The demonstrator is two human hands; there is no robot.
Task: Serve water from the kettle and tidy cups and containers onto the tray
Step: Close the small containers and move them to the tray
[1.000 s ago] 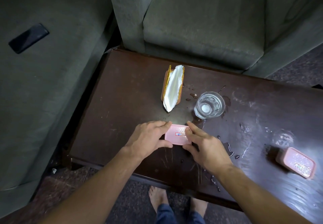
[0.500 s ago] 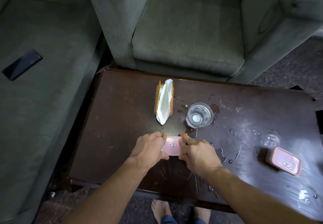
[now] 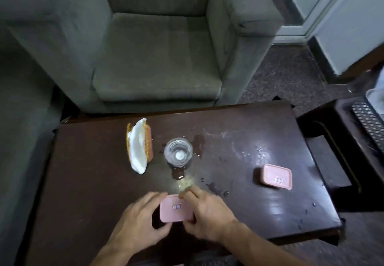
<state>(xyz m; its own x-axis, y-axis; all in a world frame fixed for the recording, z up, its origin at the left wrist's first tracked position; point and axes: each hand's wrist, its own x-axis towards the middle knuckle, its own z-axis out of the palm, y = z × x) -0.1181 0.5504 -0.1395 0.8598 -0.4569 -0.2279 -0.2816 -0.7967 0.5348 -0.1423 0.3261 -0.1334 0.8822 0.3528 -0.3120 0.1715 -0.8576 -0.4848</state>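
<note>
A small pink lidded container [image 3: 175, 208] sits near the front edge of the dark wooden table [image 3: 87, 178]. My left hand [image 3: 138, 219] holds its left side and my right hand [image 3: 204, 213] holds its right side, fingers curled round the lid edges. A clear glass of water [image 3: 178, 154] stands behind it in the table's middle. A second pink container [image 3: 276, 176] rests at the right. No kettle or tray is in view.
A wooden napkin holder with white napkins [image 3: 138, 148] stands left of the glass. Water puddles [image 3: 198, 142] spot the tabletop. A grey armchair [image 3: 158, 58] is behind the table, and a dark side stand [image 3: 340, 145] is at the right.
My head has lifted, so the view now takes in more of the armchair and the right side. Both hands stay on the pink container, which has moved nearer the front edge.
</note>
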